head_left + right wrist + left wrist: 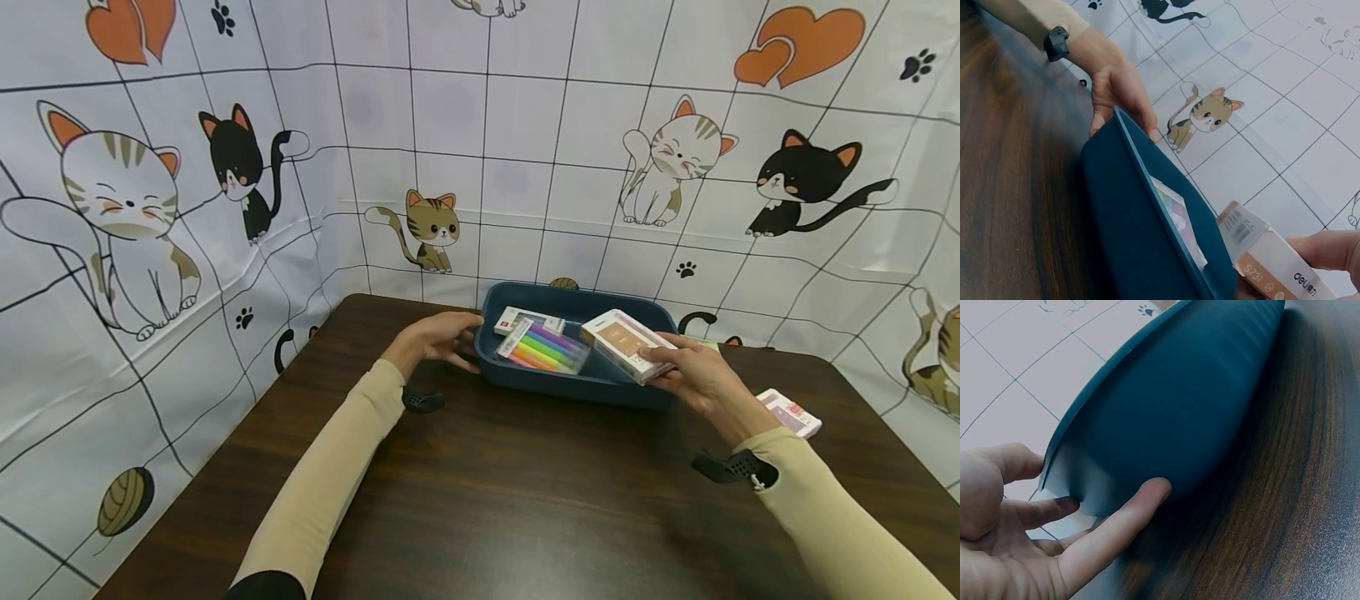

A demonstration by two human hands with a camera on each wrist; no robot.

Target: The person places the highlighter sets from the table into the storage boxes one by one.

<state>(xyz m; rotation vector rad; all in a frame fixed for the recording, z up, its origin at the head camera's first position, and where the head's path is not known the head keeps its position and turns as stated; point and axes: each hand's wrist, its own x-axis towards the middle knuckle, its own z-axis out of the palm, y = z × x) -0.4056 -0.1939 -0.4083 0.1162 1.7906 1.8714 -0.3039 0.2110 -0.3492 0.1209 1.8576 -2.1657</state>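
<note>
My right hand (693, 379) pinches a white and orange-brown deli carton (622, 343) over the right part of a dark blue plastic bin (555, 385). Printing on the carton (1275, 269) shows in the right wrist view; its contents are hidden. At the bin's left end, my left hand (438, 335) touches the outer wall and rim with spread, mostly straight fingers (1116, 534). Inside the bin lie a clear pack of rainbow-coloured markers (546, 347) and, behind it, a white box (517, 319) with a window.
Right of the bin, partly behind the right wrist, a white and pinkish box (791, 412) lies on the dark wood table (510, 500). A white sheet printed with cats (525, 192) hangs close behind and beside the table. Something pale green (705, 342) peeks out behind the right hand.
</note>
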